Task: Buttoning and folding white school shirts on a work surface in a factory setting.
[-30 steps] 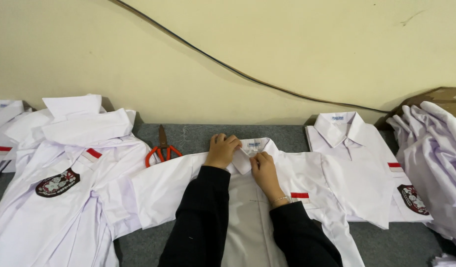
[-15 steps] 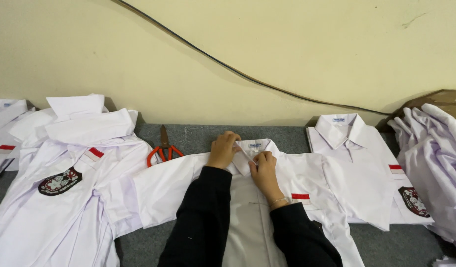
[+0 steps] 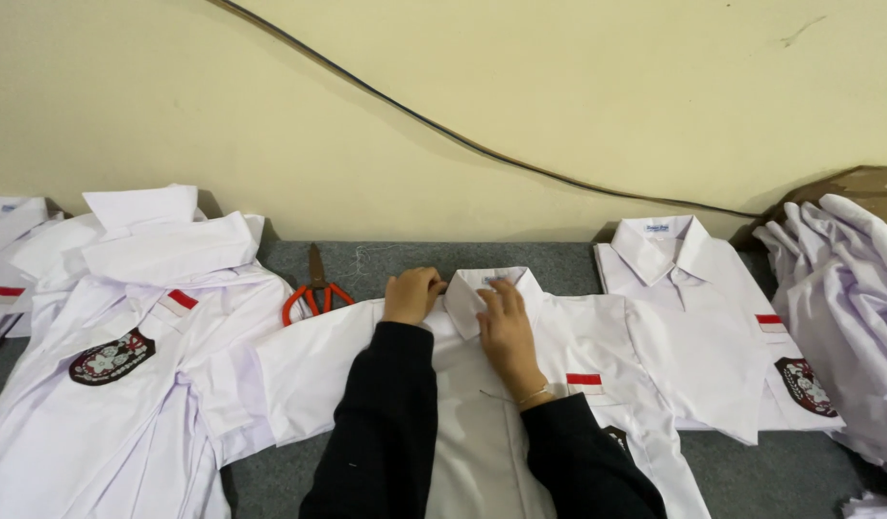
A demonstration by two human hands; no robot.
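White cotton shirt (image 3: 482, 423) flat on grey felt table (image 3: 751, 471), pointed collar (image 3: 482, 288) near wall, left hand (image 3: 412, 294) curled, pinching collar's edge, right hand (image 3: 506, 322) flat, fingers spread, pressing collar, orange-handled scissors (image 3: 313, 288) just beside.

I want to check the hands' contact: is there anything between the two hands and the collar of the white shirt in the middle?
Nothing visible is in the way. The left hand and the right hand both rest directly on the shirt at its collar. The orange scissors lie apart, to the left.
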